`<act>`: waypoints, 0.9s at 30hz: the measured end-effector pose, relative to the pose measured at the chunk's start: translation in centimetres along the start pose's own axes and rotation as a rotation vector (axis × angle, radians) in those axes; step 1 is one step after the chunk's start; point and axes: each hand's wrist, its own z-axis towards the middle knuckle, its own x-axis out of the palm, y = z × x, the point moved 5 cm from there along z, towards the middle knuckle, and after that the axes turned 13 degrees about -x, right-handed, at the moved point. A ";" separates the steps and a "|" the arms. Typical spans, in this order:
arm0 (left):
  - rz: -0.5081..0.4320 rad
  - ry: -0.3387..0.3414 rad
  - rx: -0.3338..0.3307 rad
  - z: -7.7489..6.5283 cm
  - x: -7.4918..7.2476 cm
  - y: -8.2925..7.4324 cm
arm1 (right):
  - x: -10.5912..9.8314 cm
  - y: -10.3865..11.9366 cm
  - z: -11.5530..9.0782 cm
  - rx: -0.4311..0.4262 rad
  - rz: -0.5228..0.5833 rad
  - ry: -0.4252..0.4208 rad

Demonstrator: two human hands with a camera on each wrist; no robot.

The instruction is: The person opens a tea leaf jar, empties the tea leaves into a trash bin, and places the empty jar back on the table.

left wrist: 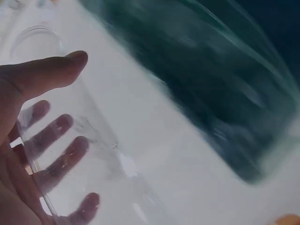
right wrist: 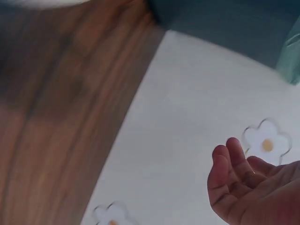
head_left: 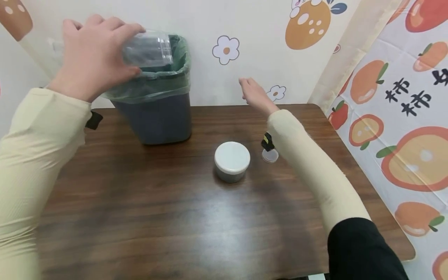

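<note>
My left hand (head_left: 96, 58) grips a clear, cylindrical plastic container (head_left: 148, 50), lying nearly on its side over the bin's near-left rim. In the left wrist view the fingers show through the container's wall (left wrist: 108, 154), with the thumb on the near side. A dark bin (head_left: 157, 120) with a green liner bag (head_left: 154, 87) stands beneath it. Out in front of the wall, my right hand (head_left: 257, 95) hangs with loosely bent fingers and holds nothing. The right wrist view shows that hand (right wrist: 262, 192) palm up, apart from any object.
A round tub (head_left: 229, 176) with a white lid (head_left: 232, 157) sits mid-table. Right of it, a small clear disc (head_left: 270, 156) lies below the right wrist. The brown wooden table (head_left: 196, 225) meets a patterned wall (head_left: 210, 77) behind and a fruit-print cloth (head_left: 402, 163) at right.
</note>
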 end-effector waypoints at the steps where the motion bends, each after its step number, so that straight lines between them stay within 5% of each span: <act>1: 0.000 -0.015 0.023 -0.7 -0.2 -0.8 | -0.1 -0.9 -0.5 0.006 -0.011 0.025; 6: -0.035 -0.107 0.144 -3.8 -0.8 -4.9 | -0.8 -5.1 -3.1 0.024 -0.047 0.114; 12: -0.095 -0.106 0.197 -6.7 -0.1 -8.2 | -1.4 -9.8 -5.8 0.073 -0.089 0.182; 19: -0.157 -0.053 0.191 -8.8 2.9 -8.4 | -0.6 -13.1 -8.1 0.052 -0.163 0.283; 27: -0.184 0.127 0.155 -10.6 7.6 -7.9 | 1.3 -15.0 -10.9 0.019 -0.262 0.363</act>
